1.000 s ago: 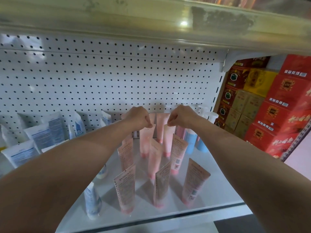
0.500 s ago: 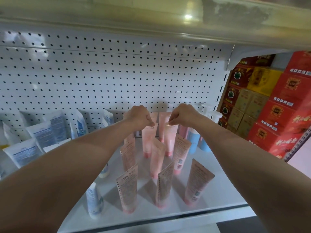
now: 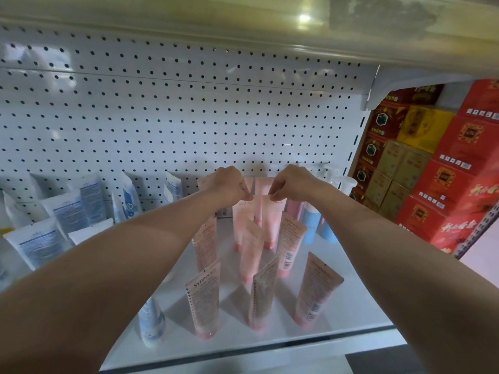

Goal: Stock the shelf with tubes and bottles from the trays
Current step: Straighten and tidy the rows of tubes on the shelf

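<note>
Stood at far left: white tubes point(image 3: 40, 245) with blue print, glossy and flat-crimped at the top, crowded and leaning against the perforated white back panel point(image 3: 172, 109). Little free room there. One more white tube point(image 3: 151, 322) near the front lip, cap down, just left of the pink group.

Reached in over the shelf point(image 3: 359, 300), a smooth pale metal board with a dark front edge: left hand point(image 3: 229, 184), fingers curled, thumb and forefinger pinching the top seam of a pink tube point(image 3: 242, 225) in the back rows. Right hand point(image 3: 293, 183) likewise curled, pinching the top of the neighbouring pink tube point(image 3: 272, 225). Both tubes upright on their pink caps, just beside each other, close to the back panel.

Ranged in front: pink tubes point(image 3: 205, 300) printed SYRINX, tapered wedges on round caps, in loose rows with gaps between. Bare shelf surface open at the front right corner.

Further right, at the back: blue bottles point(image 3: 310, 228) with white pump heads, partly hidden by the right forearm. Beyond the shelf's upright edge: stacked cardboard boxes point(image 3: 459, 168), red, yellow and brown. Overhead, close: the worn underside of the upper shelf point(image 3: 189, 25).
</note>
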